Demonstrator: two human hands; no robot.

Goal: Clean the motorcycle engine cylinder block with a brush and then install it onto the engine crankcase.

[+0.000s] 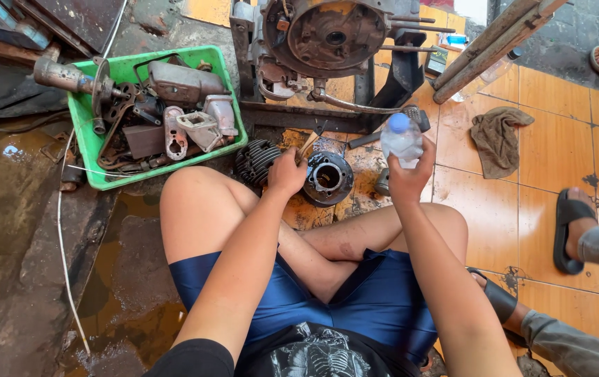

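I sit cross-legged on an oily floor. My right hand [407, 178] is wrapped around a clear plastic bottle [401, 138] with a blue cap, held upright above my knee. My left hand [287, 172] grips a small wooden-handled brush [307, 144], its fist resting just left of a dark round engine cylinder [327, 178] with an open bore. A finned black cylinder part [255, 160] lies just left of that hand, against my left knee.
A green plastic crate [87, 139] of greasy engine parts sits far left. A rusty engine block [327, 35] stands ahead on a frame. A brown rag [498, 139] lies on orange tiles at right. Another person's sandalled foot [573, 229] and sleeve show at the right edge.
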